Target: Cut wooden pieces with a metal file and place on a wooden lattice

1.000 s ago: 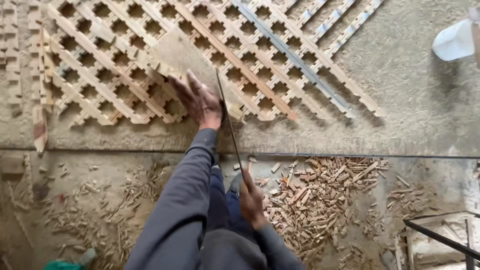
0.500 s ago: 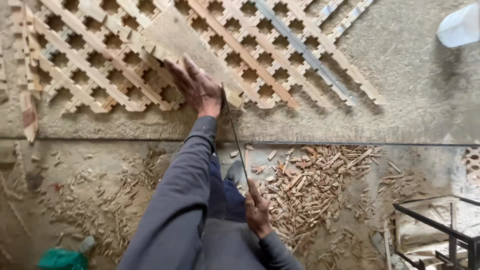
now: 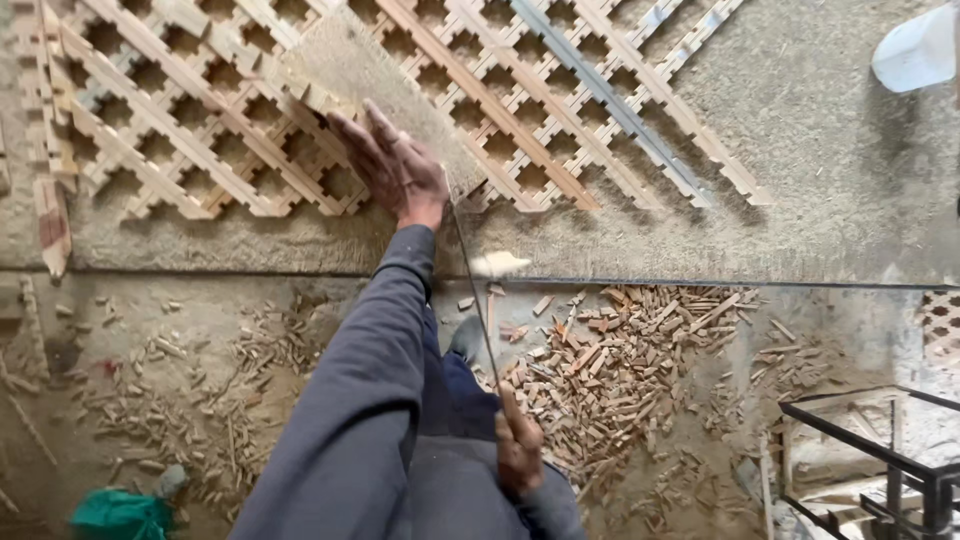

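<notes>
One left hand lies spread on pale wooden lattice; right hand grips thin saw.

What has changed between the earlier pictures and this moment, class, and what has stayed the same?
A small offcut now drops at the edge of the slab, just below the lattice; it was not loose before. The saw has come slightly lower and the view has shifted a little. Unchanged: the left hand presses flat on the lattice, the right hand grips the saw handle, and scraps lie heaped below.
</notes>
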